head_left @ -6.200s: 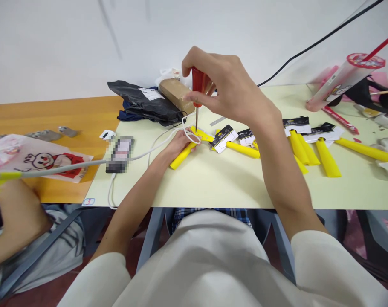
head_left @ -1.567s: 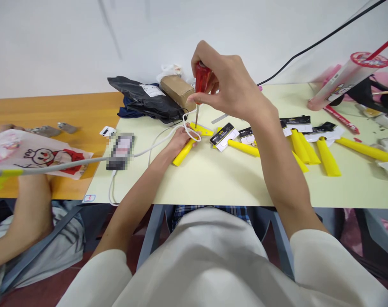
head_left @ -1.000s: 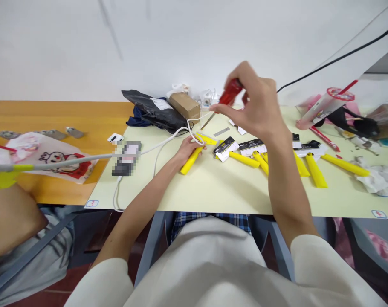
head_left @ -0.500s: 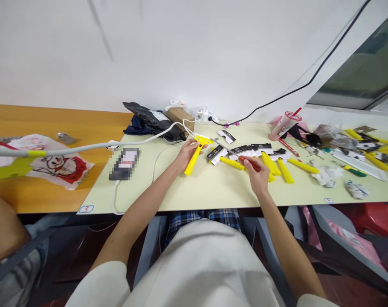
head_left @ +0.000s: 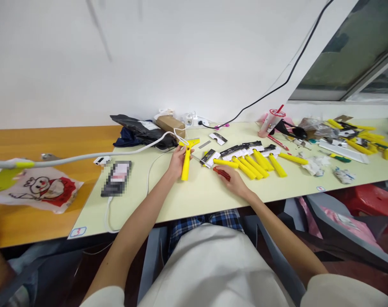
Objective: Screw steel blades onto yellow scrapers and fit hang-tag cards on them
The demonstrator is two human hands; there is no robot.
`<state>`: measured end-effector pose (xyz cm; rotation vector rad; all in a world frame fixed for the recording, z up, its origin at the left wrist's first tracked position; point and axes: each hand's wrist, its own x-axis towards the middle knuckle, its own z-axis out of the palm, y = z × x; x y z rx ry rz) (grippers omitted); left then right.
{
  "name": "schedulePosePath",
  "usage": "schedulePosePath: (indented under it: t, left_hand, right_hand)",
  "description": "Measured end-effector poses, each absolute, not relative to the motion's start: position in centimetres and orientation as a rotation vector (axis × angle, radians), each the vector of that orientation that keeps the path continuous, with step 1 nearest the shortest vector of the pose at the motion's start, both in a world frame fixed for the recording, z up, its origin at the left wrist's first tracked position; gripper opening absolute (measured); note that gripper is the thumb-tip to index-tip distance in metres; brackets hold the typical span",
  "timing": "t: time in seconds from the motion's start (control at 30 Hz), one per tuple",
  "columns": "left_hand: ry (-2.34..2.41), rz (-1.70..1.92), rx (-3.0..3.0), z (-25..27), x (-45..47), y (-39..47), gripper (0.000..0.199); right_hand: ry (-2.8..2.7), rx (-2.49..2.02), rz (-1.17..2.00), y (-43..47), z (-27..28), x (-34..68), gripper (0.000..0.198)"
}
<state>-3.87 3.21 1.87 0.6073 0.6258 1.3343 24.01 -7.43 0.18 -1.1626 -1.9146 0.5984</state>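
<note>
My left hand (head_left: pixel 175 164) is closed round a yellow scraper (head_left: pixel 186 166), its wide head towards the wall and its handle pointing down at me. In my right hand (head_left: pixel 237 183) is a red-handled screwdriver (head_left: pixel 221 172), whose thin shaft points left towards the scraper; I cannot tell whether the tip touches it. A flat grey metal blade (head_left: pixel 204 145) lies just right of the scraper head. Beside my right hand, several yellow scrapers (head_left: pixel 245 168) lie in a row with black-and-white cards (head_left: pixel 232 152) at their far ends. Another such card (head_left: pixel 218 138) lies apart, behind them.
A white cable (head_left: pixel 139 149) crosses from the left to sockets (head_left: pixel 190 119) by the wall. A phone-like pixelated object (head_left: pixel 117 179) lies left. A black bag (head_left: pixel 139 130) and a drink cup (head_left: pixel 271 123) stand behind. More yellow scrapers (head_left: pixel 360 145) are piled far right.
My right hand has moved left and nearer with the screwdriver, closer to the scraper. The scraper has turned more upright in my left hand. The camera view has shifted to the right.
</note>
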Motion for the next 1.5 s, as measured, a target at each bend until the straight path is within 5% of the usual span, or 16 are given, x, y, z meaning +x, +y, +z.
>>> schedulePosePath:
  t: [0.17,0.53,0.73,0.9,1.17,1.5]
  left_hand:
    - [0.613,1.292,0.591,1.2,-2.9,3.0,0.023]
    - [0.607,1.189,0.678,0.2,-2.1,2.9,0.03]
    - [0.6,1.184,0.665,0.4,-1.9,2.8,0.036]
    - [0.599,1.294,0.635,2.3,-2.0,2.2,0.03]
    - [0.386,1.593,0.669,11.6,0.0,5.4,0.015]
    - [0.429,1.839,0.779,15.1,2.6,9.5,0.036]
  right_hand:
    - [-2.141,-1.249,0.442,-3.7,2.2,23.7,0.036]
    - [-2.168,-2.012,0.294,16.0,7.8,24.9,0.043]
    - [-2.21,-2.003,0.234,14.2,7.5,25.8,0.044]
    - [-2.169,-1.744,0.047,8.4,7.3,25.5,0.073]
    - [-2.179,-1.29,-0.179,3.5,5.5,24.1,0.053]
    - [-2.206,-1.106,-0.203,2.9,3.1,22.2,0.038]
